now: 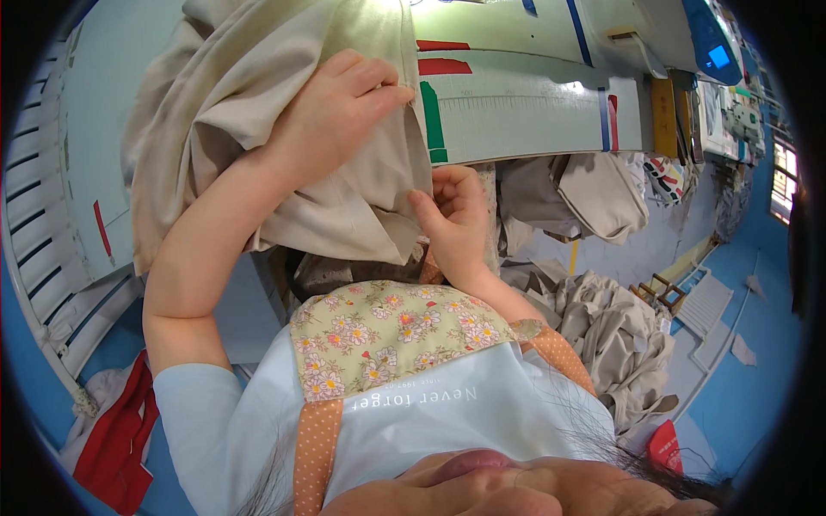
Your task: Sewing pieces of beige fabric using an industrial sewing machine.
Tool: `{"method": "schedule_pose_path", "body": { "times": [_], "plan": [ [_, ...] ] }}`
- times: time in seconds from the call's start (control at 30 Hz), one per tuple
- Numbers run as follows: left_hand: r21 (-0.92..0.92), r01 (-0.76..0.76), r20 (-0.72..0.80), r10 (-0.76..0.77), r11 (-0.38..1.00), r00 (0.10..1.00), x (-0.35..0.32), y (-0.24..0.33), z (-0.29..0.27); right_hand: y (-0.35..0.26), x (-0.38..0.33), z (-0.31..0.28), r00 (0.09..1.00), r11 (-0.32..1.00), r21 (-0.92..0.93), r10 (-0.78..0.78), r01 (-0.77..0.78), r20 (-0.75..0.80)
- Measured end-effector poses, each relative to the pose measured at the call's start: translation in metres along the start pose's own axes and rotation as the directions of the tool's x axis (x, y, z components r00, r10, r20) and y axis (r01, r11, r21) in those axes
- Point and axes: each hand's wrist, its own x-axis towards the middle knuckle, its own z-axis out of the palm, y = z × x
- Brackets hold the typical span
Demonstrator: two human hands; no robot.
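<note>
A large piece of beige fabric hangs in loose folds over the front of the sewing table. My left hand lies across its upper part, fingers bent and thumb tip close to the fabric's right edge. Lower on that edge, my right hand pinches the cloth between thumb and curled fingers. The fabric's lower corner droops just above my flowered apron. What lies beneath the folds is hidden.
At the upper right stands a sewing machine with a lit blue panel. Red, green and blue tape strips mark the tabletop. More beige cloth hangs below the table, and a heap of beige cloth lies at right. A white slatted rack stands at left.
</note>
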Motion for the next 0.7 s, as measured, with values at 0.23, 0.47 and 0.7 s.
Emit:
{"method": "schedule_pose_path", "body": {
  "times": [0.23,0.47,0.7],
  "plan": [
    [-0.010,0.001,-0.005,-0.001,1.000,1.000,0.000,0.001,0.000,-0.009,-0.004,-0.006,0.929,0.736,-0.574,-0.345,0.358,0.137],
    [-0.001,-0.014,-0.005,0.014,1.000,1.000,0.000,0.000,-0.001,0.003,-0.007,-0.010,0.986,0.939,-0.303,-0.150,0.165,0.071],
    [0.057,-0.049,0.000,0.049,0.997,0.999,0.000,0.000,0.000,0.009,-0.004,-0.009,0.995,0.972,0.227,0.080,-0.066,-0.051]
  ]
}}
